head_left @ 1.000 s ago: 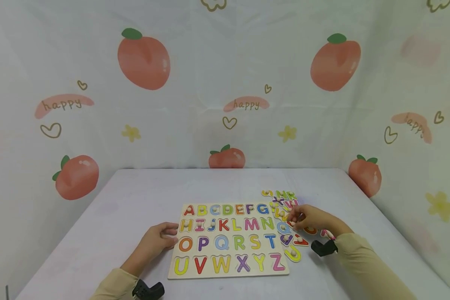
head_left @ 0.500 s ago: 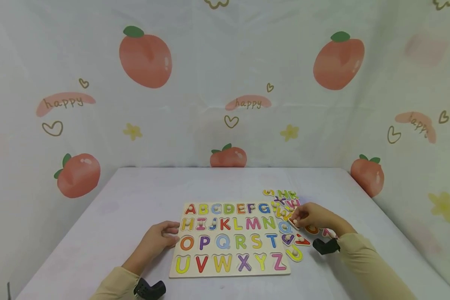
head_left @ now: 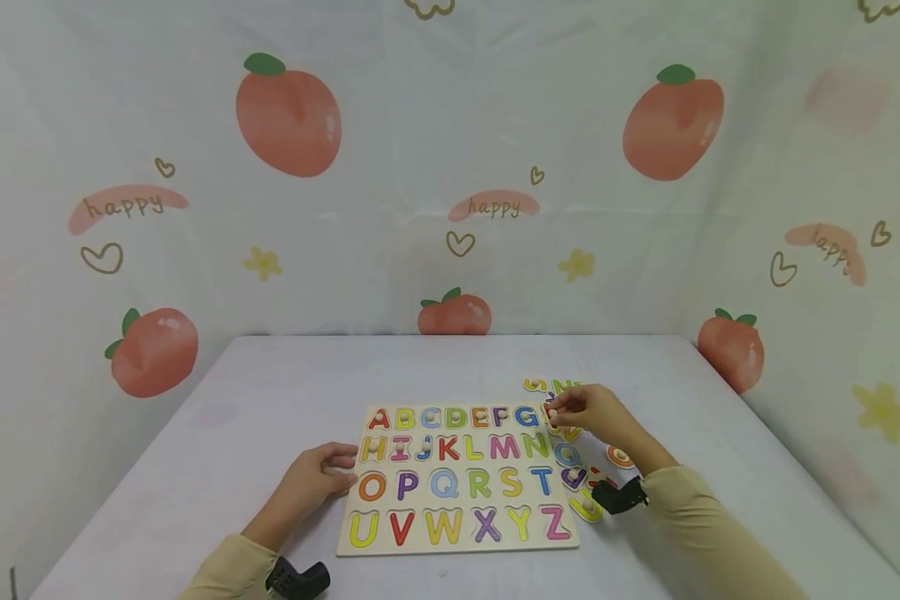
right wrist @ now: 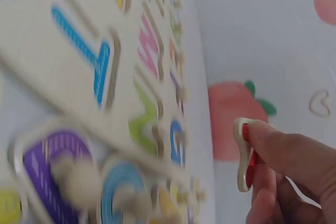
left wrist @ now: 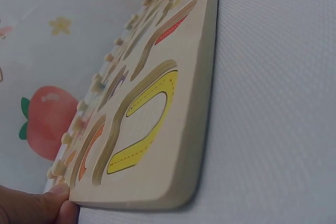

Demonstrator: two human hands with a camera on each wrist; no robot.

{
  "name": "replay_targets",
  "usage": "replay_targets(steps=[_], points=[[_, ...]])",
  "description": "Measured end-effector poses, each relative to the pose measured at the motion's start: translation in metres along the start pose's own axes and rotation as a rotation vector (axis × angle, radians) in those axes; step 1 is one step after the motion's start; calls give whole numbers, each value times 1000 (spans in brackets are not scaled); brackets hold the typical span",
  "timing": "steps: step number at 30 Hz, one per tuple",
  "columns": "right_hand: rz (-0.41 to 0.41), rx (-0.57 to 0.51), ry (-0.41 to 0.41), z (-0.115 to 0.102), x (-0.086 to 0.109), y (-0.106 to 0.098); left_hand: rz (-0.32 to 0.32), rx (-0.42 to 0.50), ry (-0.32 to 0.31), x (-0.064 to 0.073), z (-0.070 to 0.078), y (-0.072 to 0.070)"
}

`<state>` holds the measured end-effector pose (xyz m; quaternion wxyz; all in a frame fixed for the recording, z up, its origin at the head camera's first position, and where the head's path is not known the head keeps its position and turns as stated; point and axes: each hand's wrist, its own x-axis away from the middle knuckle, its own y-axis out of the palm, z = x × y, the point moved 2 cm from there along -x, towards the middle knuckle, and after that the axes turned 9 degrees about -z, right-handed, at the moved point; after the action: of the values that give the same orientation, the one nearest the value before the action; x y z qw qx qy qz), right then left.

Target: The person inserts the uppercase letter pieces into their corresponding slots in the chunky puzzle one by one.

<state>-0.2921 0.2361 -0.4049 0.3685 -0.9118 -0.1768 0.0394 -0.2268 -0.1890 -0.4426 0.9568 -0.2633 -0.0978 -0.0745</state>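
The wooden alphabet puzzle board (head_left: 420,549) lies flat on the white table. Knobbed letters fill its top row and the H, I and J places; the other places, from K to Z, show recessed printed letters. My left hand (head_left: 311,479) rests at the board's left edge, its fingertips and thumb (left wrist: 59,192) touching the rim. My right hand (head_left: 596,417) pinches a red letter piece (right wrist: 244,156) between thumb and fingers, raised by the board's upper right corner. The piece is seen edge-on in the right wrist view, so I cannot tell which letter it is.
Loose knobbed letters lie along the board's right side: a blue Q (head_left: 567,454), a purple piece (head_left: 572,477), a yellow U (head_left: 587,510), an orange O (head_left: 620,456) and, farther back, a yellow S (head_left: 534,385). My right hand covers part of the pile. A printed curtain stands behind the table.
My right hand has picked the red letter piece from the pile and brought it up and left, toward the board's upper right corner. My left hand keeps its place at the board's edge.
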Motion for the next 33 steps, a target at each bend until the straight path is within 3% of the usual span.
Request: replay_targets(steps=[4, 12, 23, 33], points=[[20, -46, -38, -22, -4, 15, -3, 15, 6, 1, 1, 1], [-16, -111, -112, -58, -15, 44, -6, 19, 6, 1, 3, 0], [-103, -148, -49, -87, -42, 85, -8, 10, 2, 0, 0, 1], [-147, -76, 28, -92, -56, 112, 0, 6, -7, 2, 2, 1]])
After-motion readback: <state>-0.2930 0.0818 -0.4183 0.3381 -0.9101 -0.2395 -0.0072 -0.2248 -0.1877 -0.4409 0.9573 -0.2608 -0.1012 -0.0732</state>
